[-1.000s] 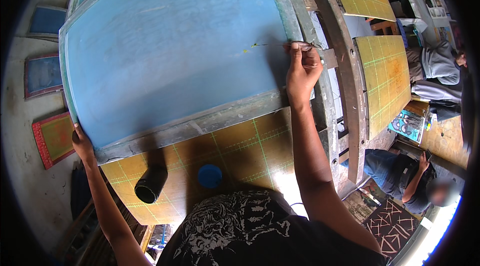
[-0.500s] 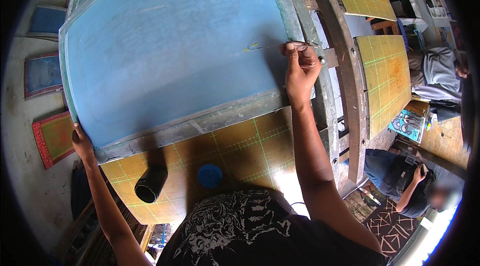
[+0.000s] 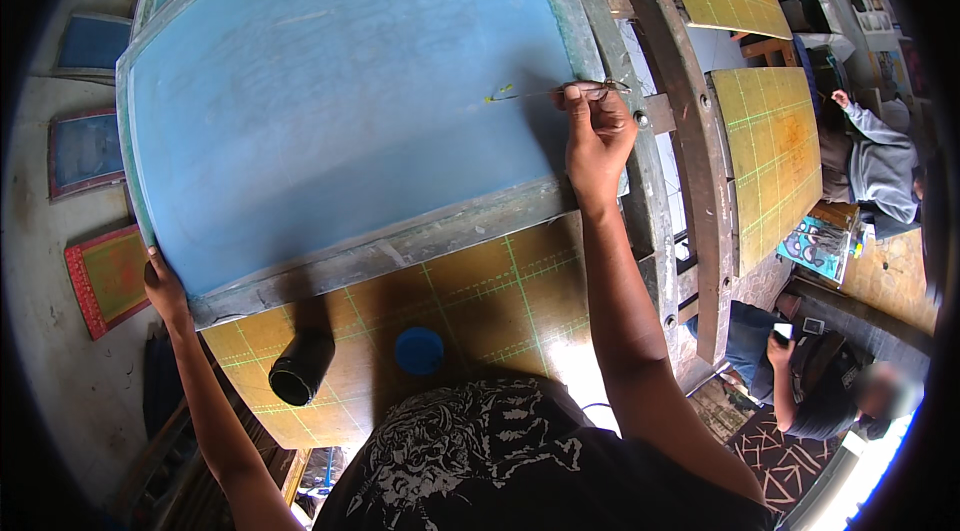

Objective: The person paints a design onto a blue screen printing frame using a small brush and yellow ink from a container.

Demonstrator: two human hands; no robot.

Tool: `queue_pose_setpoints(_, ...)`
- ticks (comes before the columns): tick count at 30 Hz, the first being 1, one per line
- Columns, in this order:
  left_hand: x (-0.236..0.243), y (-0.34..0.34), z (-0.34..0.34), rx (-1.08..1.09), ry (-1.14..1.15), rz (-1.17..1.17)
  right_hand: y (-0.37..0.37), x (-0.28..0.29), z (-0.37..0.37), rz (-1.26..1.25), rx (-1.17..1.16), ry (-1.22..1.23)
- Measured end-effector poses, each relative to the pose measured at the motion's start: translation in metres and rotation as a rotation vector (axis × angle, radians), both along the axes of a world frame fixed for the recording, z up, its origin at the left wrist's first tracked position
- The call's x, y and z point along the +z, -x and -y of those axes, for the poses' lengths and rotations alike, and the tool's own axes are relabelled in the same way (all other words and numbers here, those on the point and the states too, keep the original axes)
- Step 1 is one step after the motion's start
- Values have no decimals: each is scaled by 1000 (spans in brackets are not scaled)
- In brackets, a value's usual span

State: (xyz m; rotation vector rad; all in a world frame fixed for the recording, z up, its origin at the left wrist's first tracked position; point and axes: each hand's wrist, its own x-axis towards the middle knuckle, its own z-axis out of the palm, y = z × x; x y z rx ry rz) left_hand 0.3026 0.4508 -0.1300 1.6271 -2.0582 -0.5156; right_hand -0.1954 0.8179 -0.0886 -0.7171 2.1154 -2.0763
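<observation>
A large blue printing screen (image 3: 330, 101) in a worn grey-green frame lies before me, above a yellow-brown board. My left hand (image 3: 165, 289) grips the screen frame (image 3: 330, 283) at its near left corner. At the right edge, my right hand (image 3: 600, 146) pinches a thin tool with a dark handle (image 3: 592, 89); its exact kind is unclear. The slender shaft reaches leftward over the mesh, where small yellow-green marks (image 3: 492, 98) show around its tip. A shadow of the hand falls on the mesh beside it.
On the gridded board (image 3: 480, 281) near my body are a black open-topped jar (image 3: 303, 368) and a round blue lid (image 3: 419, 351). Metal rails (image 3: 690, 131) run along the right, with more gridded boards (image 3: 770, 166) beyond. A person holding a phone (image 3: 782, 333) sits lower right; another is farther back.
My right hand and the thin tool have shifted slightly left. My left hand stays put. The seated person's phone hand has moved left, and the farther person's hand has come up into view.
</observation>
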Motion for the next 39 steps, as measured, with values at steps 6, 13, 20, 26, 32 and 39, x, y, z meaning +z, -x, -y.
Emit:
queue_pose_setpoints(6,1,4,-3,1,33,-3,0,0,0,8,9,25)
queue_pose_setpoints(13,-2,-3,1,8,12,-7,-1,1,2,10,7,8)
queue_pose_setpoints(20,0,-2,2,21,-3,23,-1,1,2,0,20,24)
queue_pose_setpoints(26,5,8,-5,0,39,8,-1,2,2,10,10,11)
queue_pose_setpoints(32,2,2,-2,20,-2,3,0,1,2,11,11,9)
queue_pose_setpoints(39,5,3,-2,1,2,19,-1,1,2,13,-5,16)
